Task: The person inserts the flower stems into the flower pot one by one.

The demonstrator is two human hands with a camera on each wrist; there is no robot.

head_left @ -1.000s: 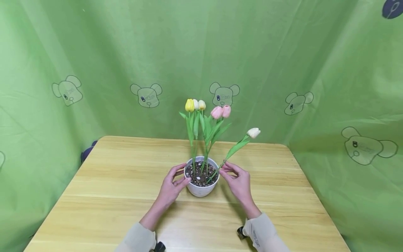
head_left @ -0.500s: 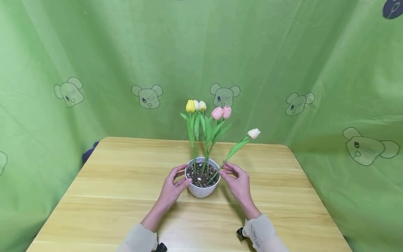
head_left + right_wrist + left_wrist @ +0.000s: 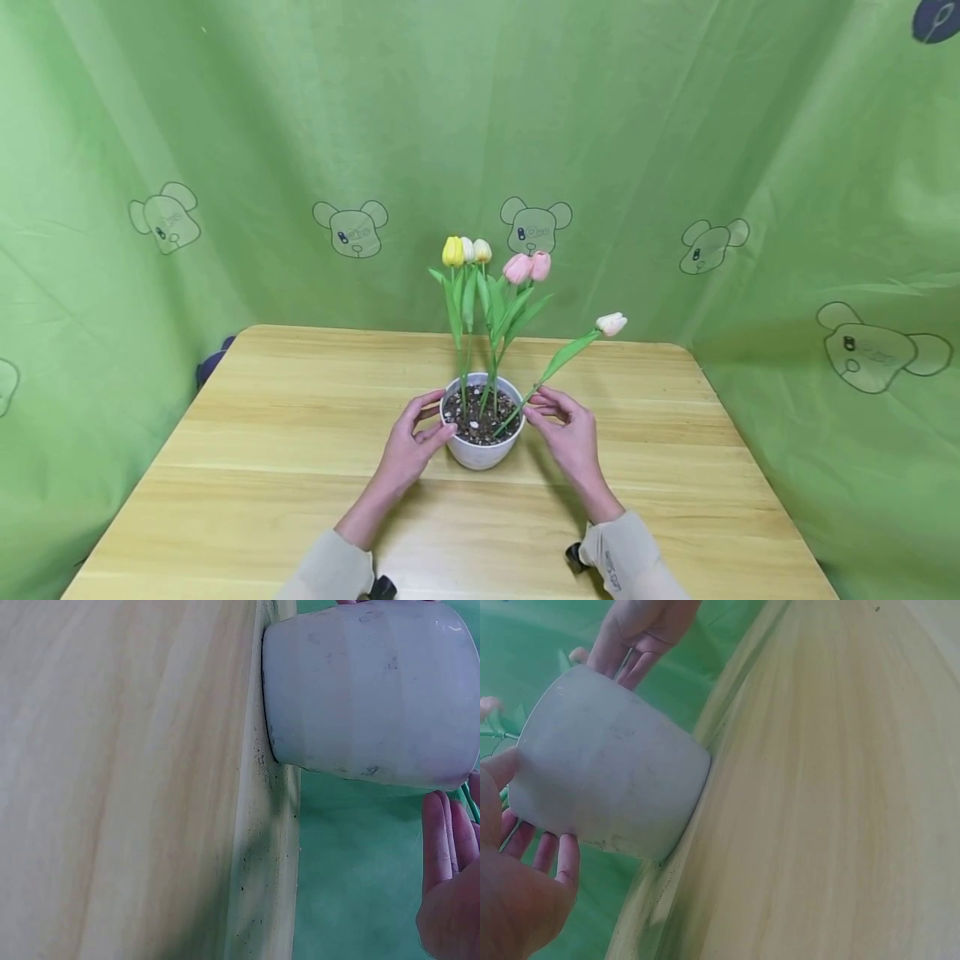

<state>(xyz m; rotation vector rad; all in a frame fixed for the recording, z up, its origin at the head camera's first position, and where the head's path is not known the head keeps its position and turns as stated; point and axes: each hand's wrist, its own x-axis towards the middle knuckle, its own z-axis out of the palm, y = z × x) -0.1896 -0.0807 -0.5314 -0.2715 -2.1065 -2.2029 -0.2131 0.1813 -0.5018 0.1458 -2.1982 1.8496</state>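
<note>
A white flowerpot [image 3: 480,456] of dark soil [image 3: 474,433] stands upright on the table. My left hand [image 3: 408,446] grips its left rim, thumb at the near side and fingers around the outside, as the left wrist view also shows. At the right rim, my right hand [image 3: 573,435] pinches the green stem of a white tulip [image 3: 611,324], which leans far right with its lower end at the soil. In the right wrist view the pot [image 3: 367,690] fills the top, with the right fingers [image 3: 439,840] beside its rim. The exact pinch is partly hidden.
Several more tulips rise upright from the pot: a yellow one [image 3: 452,252], pale ones [image 3: 482,251] and pink ones [image 3: 517,268]. The wooden table [image 3: 300,417] ends at a rounded back edge. Behind and beside it hangs a green curtain [image 3: 435,125] with printed bear heads.
The white tulip's head has tipped slightly lower and to the right, leaning more, within the last half second. Both hands and the pot stay almost where they were.
</note>
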